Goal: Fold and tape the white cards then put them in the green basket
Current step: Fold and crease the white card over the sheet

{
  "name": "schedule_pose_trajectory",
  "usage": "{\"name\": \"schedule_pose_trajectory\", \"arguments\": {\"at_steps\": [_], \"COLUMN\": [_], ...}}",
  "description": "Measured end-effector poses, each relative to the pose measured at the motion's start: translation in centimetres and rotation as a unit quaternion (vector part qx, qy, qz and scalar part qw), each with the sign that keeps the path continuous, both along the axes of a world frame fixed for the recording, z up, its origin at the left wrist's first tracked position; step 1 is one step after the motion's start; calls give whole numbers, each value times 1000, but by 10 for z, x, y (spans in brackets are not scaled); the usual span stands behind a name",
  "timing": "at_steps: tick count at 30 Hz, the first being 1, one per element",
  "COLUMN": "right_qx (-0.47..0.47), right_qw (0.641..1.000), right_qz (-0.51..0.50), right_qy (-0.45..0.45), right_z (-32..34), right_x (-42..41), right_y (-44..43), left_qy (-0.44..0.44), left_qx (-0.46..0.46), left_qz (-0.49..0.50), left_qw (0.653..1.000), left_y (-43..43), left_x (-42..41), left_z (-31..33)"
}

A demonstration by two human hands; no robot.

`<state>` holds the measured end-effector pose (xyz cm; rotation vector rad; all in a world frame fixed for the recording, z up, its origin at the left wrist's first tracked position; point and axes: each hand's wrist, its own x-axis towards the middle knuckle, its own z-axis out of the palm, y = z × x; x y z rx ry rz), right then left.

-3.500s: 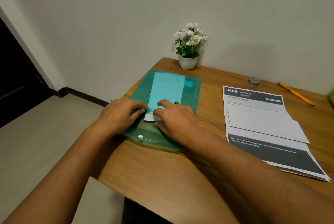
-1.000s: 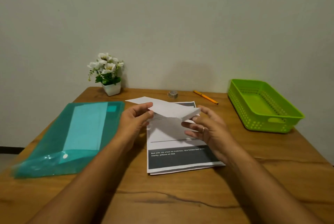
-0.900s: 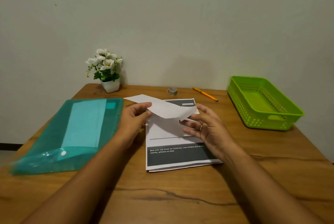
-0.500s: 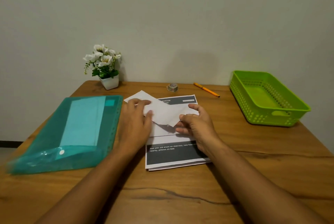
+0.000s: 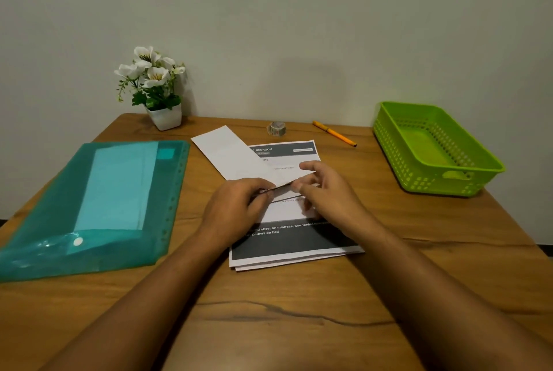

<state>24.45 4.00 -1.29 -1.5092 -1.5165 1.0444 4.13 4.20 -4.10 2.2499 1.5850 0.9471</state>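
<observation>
— Where is the card now?
— The white card (image 5: 230, 155) lies over the printed sheet (image 5: 293, 239). Its long axis runs from my fingers away to the far left. My left hand (image 5: 236, 209) and right hand (image 5: 326, 194) both pinch its near end.
— And the basket?
— The green basket (image 5: 431, 182) sits well apart on the right, nearer my right hand. The tape roll (image 5: 276, 128) lies beyond the card.
— What differs from half a second ago?
— My left palm lay flat on the card; now its fingers curl round the edge.
</observation>
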Motion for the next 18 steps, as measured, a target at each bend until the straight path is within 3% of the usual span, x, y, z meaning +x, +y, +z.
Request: {"name": "schedule_pose_trajectory", "arguments": {"at_steps": [3,6,11,14,18], "right_qx": [121,140,83,53,27], "right_qw": [969,923,880,871,869], "right_qz": [10,91,211,236,245], "right_qy": [-216,-345,-418,-427,-429], "right_z": [2,7,11,11,14], "right_x": [15,21,13,6,1], "right_y": [11,28,56,71,82], "left_qy": [-49,-76,-149,-201,-202], "left_qx": [-21,-13,0,-16,-22], "left_qz": [7,15,105,144,154], "left_qw": [999,997,983,969,967], "left_y": [2,3,2,6,8], "left_x": [-3,-5,-6,-10,-10], "left_z": [-4,-6,-3,-5,-5]}}
